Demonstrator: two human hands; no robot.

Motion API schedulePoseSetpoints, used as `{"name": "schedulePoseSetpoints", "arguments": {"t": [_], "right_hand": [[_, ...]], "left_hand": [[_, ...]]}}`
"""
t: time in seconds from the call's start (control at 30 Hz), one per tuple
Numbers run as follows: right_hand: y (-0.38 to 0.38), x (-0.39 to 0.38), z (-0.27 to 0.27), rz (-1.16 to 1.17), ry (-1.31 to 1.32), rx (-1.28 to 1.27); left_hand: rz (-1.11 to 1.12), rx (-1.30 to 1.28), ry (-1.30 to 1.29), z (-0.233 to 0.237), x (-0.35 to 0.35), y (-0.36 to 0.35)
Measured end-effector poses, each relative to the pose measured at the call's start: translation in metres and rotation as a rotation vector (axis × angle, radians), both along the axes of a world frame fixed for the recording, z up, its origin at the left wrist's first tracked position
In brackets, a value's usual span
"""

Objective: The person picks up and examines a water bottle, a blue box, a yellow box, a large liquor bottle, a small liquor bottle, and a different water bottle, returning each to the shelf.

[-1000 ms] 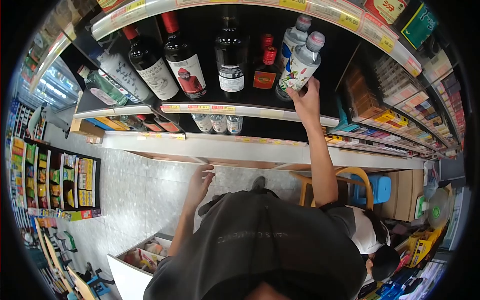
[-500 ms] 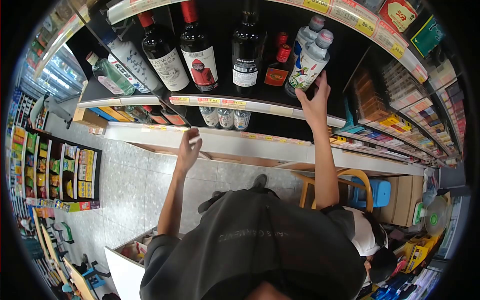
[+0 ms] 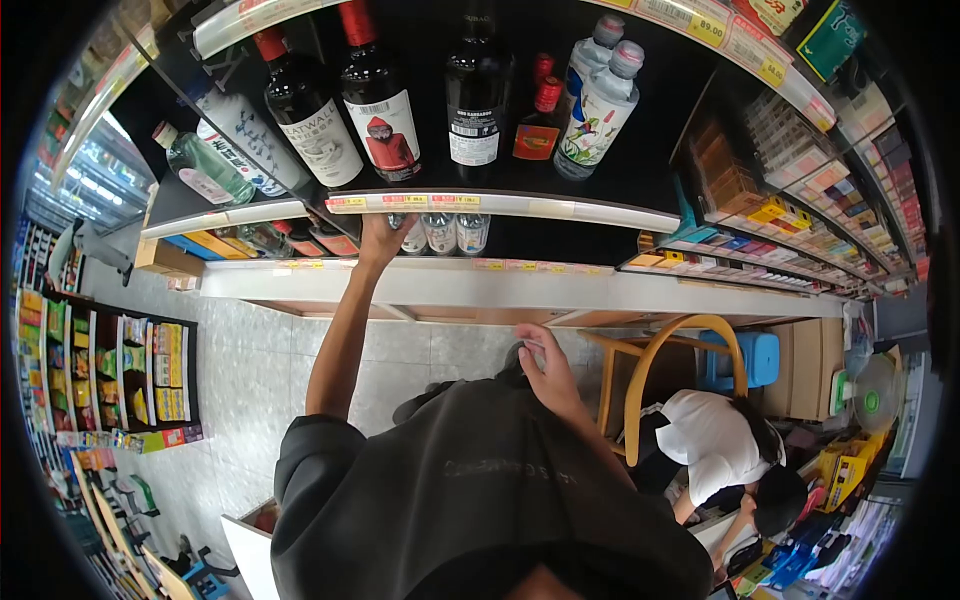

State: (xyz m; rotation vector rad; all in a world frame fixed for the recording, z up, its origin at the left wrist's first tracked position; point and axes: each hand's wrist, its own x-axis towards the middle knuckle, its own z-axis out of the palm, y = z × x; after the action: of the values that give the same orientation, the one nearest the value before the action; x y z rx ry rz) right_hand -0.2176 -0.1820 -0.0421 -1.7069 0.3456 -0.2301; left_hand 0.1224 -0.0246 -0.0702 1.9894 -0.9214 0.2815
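Note:
My left hand (image 3: 384, 238) reaches under the front edge of the middle shelf. Its fingers are around the leftmost of several small clear bottles (image 3: 441, 234) with pale labels; the shelf edge hides the fingertips. My right hand (image 3: 545, 362) hovers in front of my dark shirt, fingers loosely bent and apart from the thumb, with no clear object in it. Above stand two clear bottles with colourful printed fronts (image 3: 597, 120), a small flat red-capped bottle (image 3: 537, 130), and dark wine bottles, one with a red-hooded figure on its label (image 3: 388, 135).
A wooden chair (image 3: 632, 400) and a blue stool (image 3: 752, 358) stand at the right. Beside them a person in a white top (image 3: 722, 440) bends forward. Boxed packs fill the right-hand shelves (image 3: 790, 215). A snack rack (image 3: 125, 370) stands at the left.
My right hand has let go of the patterned clear bottle and come down near my body. My left hand has moved up to the small bottles. The person at the right now bends lower.

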Motion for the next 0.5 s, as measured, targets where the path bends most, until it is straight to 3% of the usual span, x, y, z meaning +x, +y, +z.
{"name": "schedulePoseSetpoints", "arguments": {"t": [0.1,0.23,0.33,0.4,0.47,0.5], "right_hand": [[0.008,-0.009,-0.007,-0.015,-0.003,-0.008],[0.021,-0.012,-0.008,-0.016,-0.003,0.019],[0.028,-0.011,-0.016,0.0,-0.019,0.073],[0.029,-0.008,-0.016,0.026,-0.019,0.104],[0.031,0.006,-0.009,0.01,-0.06,0.356],[0.034,0.016,-0.007,0.01,-0.071,0.398]], "left_hand": [[0.041,0.064,-0.171,-0.008,0.0,0.002],[0.074,-0.096,0.029,-0.007,-0.038,0.016],[0.058,-0.22,-0.019,0.006,-0.068,0.034],[0.035,-0.247,-0.03,0.032,-0.087,0.052],[0.032,-0.267,-0.047,0.062,-0.107,0.072],[0.02,-0.469,0.117,0.075,-0.118,0.079]]}}
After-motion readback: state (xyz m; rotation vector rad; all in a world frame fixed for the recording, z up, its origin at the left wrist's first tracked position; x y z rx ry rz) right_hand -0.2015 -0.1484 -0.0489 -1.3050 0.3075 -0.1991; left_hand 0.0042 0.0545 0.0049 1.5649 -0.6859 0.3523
